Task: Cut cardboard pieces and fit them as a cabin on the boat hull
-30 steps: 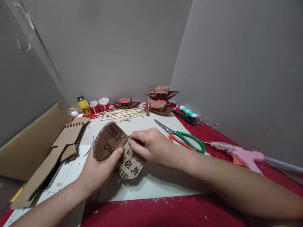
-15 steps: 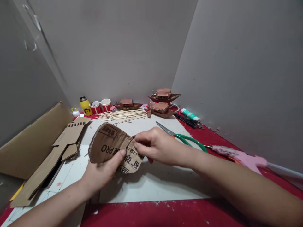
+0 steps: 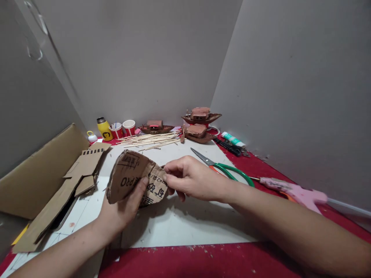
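A rounded brown cardboard piece (image 3: 127,173) with dark printed characters is held above the white sheet (image 3: 185,231). My left hand (image 3: 124,206) grips its lower edge, thumb on the printed face and the other fingers hidden behind. At the piece's right end, my right hand (image 3: 185,177) pinches the edge between thumb and fingers. A crease runs across the cardboard, and the two parts meet at an angle. Scissors with green handles (image 3: 234,170) lie just beyond my right hand.
Cut cardboard parts (image 3: 84,166) and a large cardboard panel (image 3: 43,170) are at the left. Thin sticks (image 3: 147,139), paper cups (image 3: 129,127), a yellow bottle (image 3: 104,129) and model boats (image 3: 199,133) stand along the back. A pink glue gun (image 3: 295,191) lies at the right.
The cardboard piece has bent more along its crease and shifted slightly left. My left thumb has moved a little left and up with it, while my right hand still pinches the right end.
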Demonstrator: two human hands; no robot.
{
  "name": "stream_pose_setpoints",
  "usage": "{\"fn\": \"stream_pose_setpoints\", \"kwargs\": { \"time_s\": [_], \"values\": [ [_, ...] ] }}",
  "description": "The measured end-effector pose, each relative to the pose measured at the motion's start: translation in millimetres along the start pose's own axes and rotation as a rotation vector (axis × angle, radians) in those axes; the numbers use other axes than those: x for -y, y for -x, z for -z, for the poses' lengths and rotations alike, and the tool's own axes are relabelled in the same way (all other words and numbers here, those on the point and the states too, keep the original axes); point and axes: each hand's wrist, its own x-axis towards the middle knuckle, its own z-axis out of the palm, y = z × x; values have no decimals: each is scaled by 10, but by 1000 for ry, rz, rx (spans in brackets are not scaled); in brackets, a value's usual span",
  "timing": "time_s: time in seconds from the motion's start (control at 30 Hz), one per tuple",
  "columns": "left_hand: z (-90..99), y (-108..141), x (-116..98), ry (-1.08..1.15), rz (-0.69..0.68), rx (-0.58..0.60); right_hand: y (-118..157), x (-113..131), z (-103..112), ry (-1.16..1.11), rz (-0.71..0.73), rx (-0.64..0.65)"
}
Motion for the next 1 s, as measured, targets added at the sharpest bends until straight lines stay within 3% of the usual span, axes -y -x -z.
{"fn": "stream_pose_setpoints", "kwargs": {
  "time_s": [0.17, 0.23, 0.37, 0.43, 0.63, 0.7, 0.83, 1.0],
  "values": [
    [-42, 74, 41, 86, 105, 87, -14, -55, -187, 370, 130, -255],
    [-40, 69, 89, 37, 92, 52, -31, -51, -161, 267, 100, -227],
    [-20, 21, 161, -148, -57, -100, -68, -21, -32, -185, -58, -35],
    [-23, 7, 161, -172, -89, -96, -76, -34, -35, -224, -66, -3],
    [-73, 7, 91, 39, 62, -29, -61, -151, -220, 295, 211, -269],
    [-64, -6, 75, 96, 124, -13, -67, -143, -196, 162, 134, -210],
    [-4, -51, 58, 56, 240, -31, -103, -85, -86, -380, -126, 66],
    [-41, -36, 142, -35, 40, -101, -119, -91, -218, -505, -224, 126]
  ]
}}
